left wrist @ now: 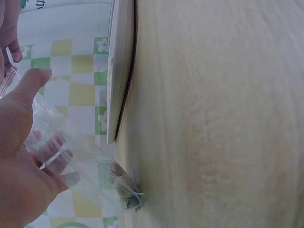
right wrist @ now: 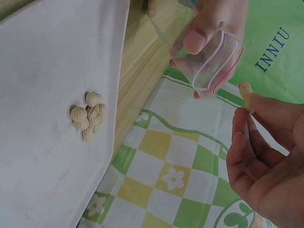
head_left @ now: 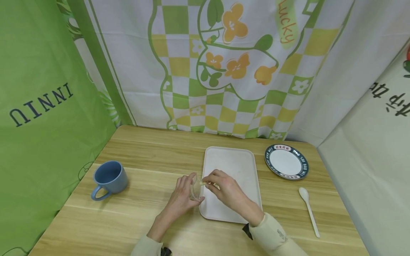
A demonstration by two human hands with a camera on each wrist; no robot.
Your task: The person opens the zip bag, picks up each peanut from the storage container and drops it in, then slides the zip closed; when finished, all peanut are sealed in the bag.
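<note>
My left hand (head_left: 182, 195) holds a clear zip bag (left wrist: 83, 147) by its upper part, with the thumb at the mouth, which gapes in the right wrist view. A few peanuts (left wrist: 124, 187) lie at the bag's bottom end. Between thumb and fingertips, my right hand (head_left: 229, 190) pinches one peanut (right wrist: 245, 95), close to the bag's mouth and apart from it. Several more peanuts (right wrist: 92, 114) sit in a small heap on the white tray (head_left: 229, 160); the right hand hides them in the head view.
A blue mug (head_left: 116, 181) stands at the left of the wooden table (head_left: 150, 153). To the right of the tray are a dark-rimmed plate (head_left: 285, 161) and a white spoon (head_left: 309, 211). Curtains hang behind the table and along both sides.
</note>
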